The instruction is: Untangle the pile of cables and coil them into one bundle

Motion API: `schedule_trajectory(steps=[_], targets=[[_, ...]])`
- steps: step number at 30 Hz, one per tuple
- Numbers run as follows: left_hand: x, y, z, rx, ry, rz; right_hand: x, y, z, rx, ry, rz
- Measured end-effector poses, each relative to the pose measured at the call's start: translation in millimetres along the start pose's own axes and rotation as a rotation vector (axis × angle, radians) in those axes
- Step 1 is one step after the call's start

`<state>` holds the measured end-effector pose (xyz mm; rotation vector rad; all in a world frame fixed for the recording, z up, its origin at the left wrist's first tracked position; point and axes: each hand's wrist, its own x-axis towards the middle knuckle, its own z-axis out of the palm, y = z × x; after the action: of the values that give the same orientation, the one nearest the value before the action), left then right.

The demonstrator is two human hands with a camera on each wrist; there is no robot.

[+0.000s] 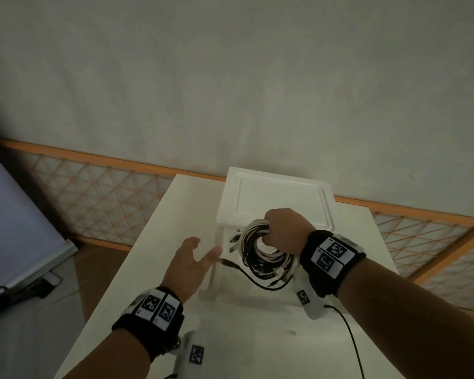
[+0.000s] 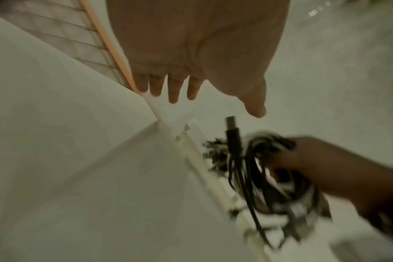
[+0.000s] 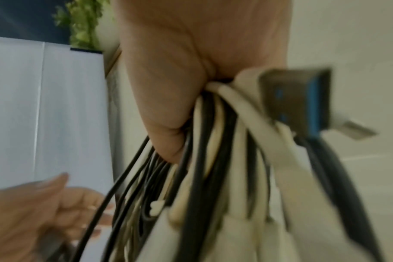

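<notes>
A coiled bundle of black and white cables (image 1: 260,255) hangs from my right hand (image 1: 281,231), whose fingers curl round its top, above a clear plastic box (image 1: 216,272). In the right wrist view the cables (image 3: 213,159) run down from the closed fist (image 3: 168,106), with a blue USB plug (image 3: 303,99) sticking out. One black plug end (image 1: 226,261) dangles toward my left hand (image 1: 192,258). That hand is spread flat and holds nothing; in the left wrist view its fingers (image 2: 173,90) are straight, just above the black plug (image 2: 232,131).
The box stands on a white table (image 1: 148,269) with its white lid (image 1: 279,198) raised behind it. A black wire (image 1: 350,335) trails from my right wrist across the table. An orange-framed lattice (image 1: 93,192) runs along the wall. A white panel (image 1: 11,228) leans at left.
</notes>
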<state>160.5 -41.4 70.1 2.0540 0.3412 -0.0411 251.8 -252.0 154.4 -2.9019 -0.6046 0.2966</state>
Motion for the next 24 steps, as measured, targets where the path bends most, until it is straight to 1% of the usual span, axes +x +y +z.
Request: schedule_trajectory(steps=[2,4,5,7,8,11,14,16,19,24], targets=[[-6.3,-11.5,13.1,0.176,-0.063,0.113,11.4,-3.5,5.6,-0.106,-0.043,-0.046],[-16.2,-20.3,27.3,0.405,-0.126,0.248,19.8,-8.7,11.2,-0.198,-0.081,-0.098],[-19.7,-24.0,32.8,0.509,-0.138,0.307,22.9,-10.8,14.8,-0.238,-0.100,-0.126],[-19.9,-32.2,39.5,0.619,-0.111,0.381,26.7,-12.4,22.9,-0.292,-0.132,-0.183],[-18.2,-35.9,41.3,0.637,-0.088,0.417,27.8,-11.6,27.4,-0.304,-0.146,-0.213],[-13.3,-41.7,43.1,0.642,-0.118,0.467,30.3,-8.7,42.2,-0.314,-0.241,-0.281],[-10.8,-43.6,45.6,0.636,-0.113,0.493,37.2,-8.9,58.9,-0.302,-0.383,-0.277],[-9.9,-45.4,46.3,0.622,-0.088,0.510,46.0,-9.8,67.5,-0.276,-0.445,-0.282],[-9.7,-48.2,46.8,0.599,-0.048,0.536,59.2,-14.3,72.2,-0.236,-0.545,-0.330],[-6.2,-54.4,50.2,0.576,-0.013,0.576,81.2,-16.0,86.0,-0.184,-0.707,-0.375]])
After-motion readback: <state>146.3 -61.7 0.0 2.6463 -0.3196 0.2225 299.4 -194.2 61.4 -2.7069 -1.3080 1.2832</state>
